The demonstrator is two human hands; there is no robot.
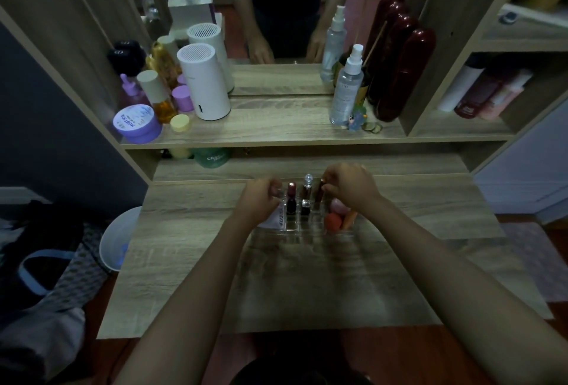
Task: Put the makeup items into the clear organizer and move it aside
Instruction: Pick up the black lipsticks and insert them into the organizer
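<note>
Fingers of the left hand (pixel 260 200) are being curled closed at the left end of the clear organizer (pixel 302 225), which is being kept on the wooden desk (pixel 190 231). Inside it, a lipstick (pixel 291 198) and a small bottle (pixel 306 194) are being held upright. At the right end, the right hand (pixel 350 188) is being closed around a dark tube (pixel 319 192), above orange sponges (pixel 336 220).

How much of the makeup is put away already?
Most of it: lipsticks and sponges stand inside the clear organizer. Both hands, left hand and right hand, are at its sides. Left to do: moving it aside on the table.
</note>
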